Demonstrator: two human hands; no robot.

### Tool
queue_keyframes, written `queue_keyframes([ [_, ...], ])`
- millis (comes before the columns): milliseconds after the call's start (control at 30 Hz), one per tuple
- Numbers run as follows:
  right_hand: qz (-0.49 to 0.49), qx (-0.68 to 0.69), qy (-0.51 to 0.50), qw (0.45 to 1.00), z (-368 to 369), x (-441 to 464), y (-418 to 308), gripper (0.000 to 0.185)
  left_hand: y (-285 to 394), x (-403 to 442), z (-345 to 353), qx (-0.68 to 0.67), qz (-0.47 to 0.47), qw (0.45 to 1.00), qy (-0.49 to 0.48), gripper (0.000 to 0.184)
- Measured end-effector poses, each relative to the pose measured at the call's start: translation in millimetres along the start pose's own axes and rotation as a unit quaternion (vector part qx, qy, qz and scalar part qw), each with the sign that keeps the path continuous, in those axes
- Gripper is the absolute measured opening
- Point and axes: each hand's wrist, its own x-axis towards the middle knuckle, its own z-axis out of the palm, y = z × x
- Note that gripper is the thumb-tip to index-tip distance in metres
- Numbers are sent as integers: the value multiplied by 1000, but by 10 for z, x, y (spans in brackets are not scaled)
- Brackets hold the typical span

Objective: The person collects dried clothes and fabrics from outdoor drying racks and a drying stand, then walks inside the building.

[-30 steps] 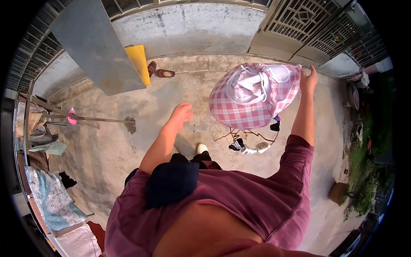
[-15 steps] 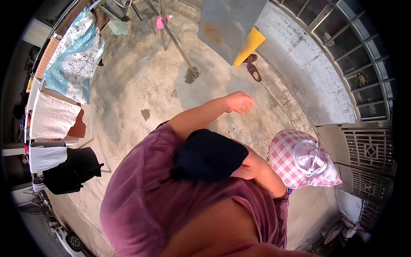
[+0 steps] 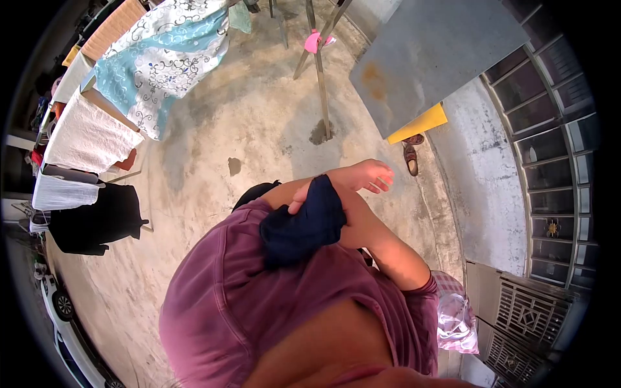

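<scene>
My left hand (image 3: 374, 176) is stretched out over the concrete floor with its fingers apart and nothing in it. Across my chest my right arm reaches to a dark navy cloth (image 3: 309, 223) by my left upper arm. The fingers of my right hand (image 3: 299, 196) show at the cloth's upper edge, closed around it; the cloth hides part of the hand. A pink and white checked sun hat (image 3: 456, 317) hangs low at the right, partly hidden behind my right sleeve.
At the left hang a blue and white patterned cloth (image 3: 171, 68), a white towel (image 3: 90, 134) and a black garment (image 3: 97, 216). A grey board (image 3: 433, 58) leans near brown shoes (image 3: 411, 158) and a yellow panel (image 3: 420, 123). Metal poles (image 3: 321, 90) stand at the top.
The view has turned left. My right hand has left the checked hat's side, crossed my chest and taken hold of the navy cloth. The navy cloth is bunched and lifted slightly.
</scene>
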Motion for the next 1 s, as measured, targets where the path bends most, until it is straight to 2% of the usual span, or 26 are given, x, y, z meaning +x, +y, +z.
queue_keyframes([
  [33, 1, -16, 69, 998, -122, 54, -75, 53, -108, 170, -319, 22, 82, 994, -67, 33],
  [100, -14, -45, 216, 975, -481, 141, -153, 51, 467, -341, -322, 128, 163, 977, -57, 28],
  [133, -36, -69, 286, 955, -615, 231, -278, 31, 765, -602, -320, 179, 203, 962, -46, 26],
  [167, -22, -106, 317, 942, -804, 252, -341, 31, 1142, -745, -355, 135, 65, 989, -5, 25],
  [200, -17, -135, 327, 935, -950, 286, -412, 46, 1256, -646, -655, 134, 54, 989, 46, 25],
  [233, -33, -153, 332, 930, -1063, 343, -484, 44, 1432, -793, -874, 156, 131, 974, 95, 25],
  [300, -54, -180, 341, 921, -1234, 474, -608, 41, 1735, -1132, -1071, 240, 215, 923, 211, 31],
  [333, -37, -277, 352, 893, -1286, 563, -649, 39, 1846, -1262, -1108, 245, 221, 922, 203, 31],
  [400, -22, -434, 360, 825, -1262, 767, -720, 33, 1952, -1506, -1057, 154, 176, 968, 93, 48],
  [467, 31, -538, 340, 770, -1167, 966, -613, 33, 1964, -1499, -744, 109, 108, 987, 48, 62],
  [500, 16, -566, 297, 769, -1109, 1027, -546, 32, 1974, -1433, -652, 89, 73, 993, 20, 65],
  [533, 0, -593, 251, 765, -1067, 1062, -460, 33, 1987, -1365, -592, 49, 80, 996, -6, 60],
  [567, -65, -634, 222, 738, -1105, 1071, -258, 29, 1996, -1293, -570, 1, 72, 997, 3, 55],
  [600, -60, -646, 206, 733, -1025, 1067, -250, 25, 2012, -1219, -583, -45, 63, 997, 11, 50],
  [633, -47, -646, 204, 734, -1013, 1031, -183, 27, 2027, -1159, -611, -113, 37, 993, 12, 31],
  [667, -34, -647, 203, 734, -1034, 980, -80, 29, 1987, -1055, -686, -109, 38, 993, 11, 31],
  [733, -12, -658, 188, 729, -1024, 829, -33, 33, 1855, -828, -804, -36, 117, 986, 110, 20],
  [767, -13, -626, 202, 753, -959, 767, -61, 39, 1948, -882, -626, -77, 130, 976, 156, 19],
  [800, -15, -592, 217, 776, -903, 702, -69, 45, 1992, -793, -678, -117, 157, 968, 156, 17],
  [867, -18, -600, 230, 766, -881, 534, 65, 52, 2133, -766, -737, -211, 210, 950, 97, 17],
  [900, 36, -525, 177, 832, -885, 421, 78, 47, 2190, -761, -768, -266, 202, 939, 85, 19],
  [933, 89, -440, 120, 885, -922, 316, 83, 43, 2255, -785, -797, -261, 202, 940, 87, 19],
  [967, 153, -373, 81, 911, -1038, 233, 69, 31, 2319, -833, -815, -261, 229, 937, 39, 21],
  [1000, 176, -280, 157, 931, -1079, 181, -23, 23, 2373, -880, -804, -262, 257, 930, -9, 22],
])
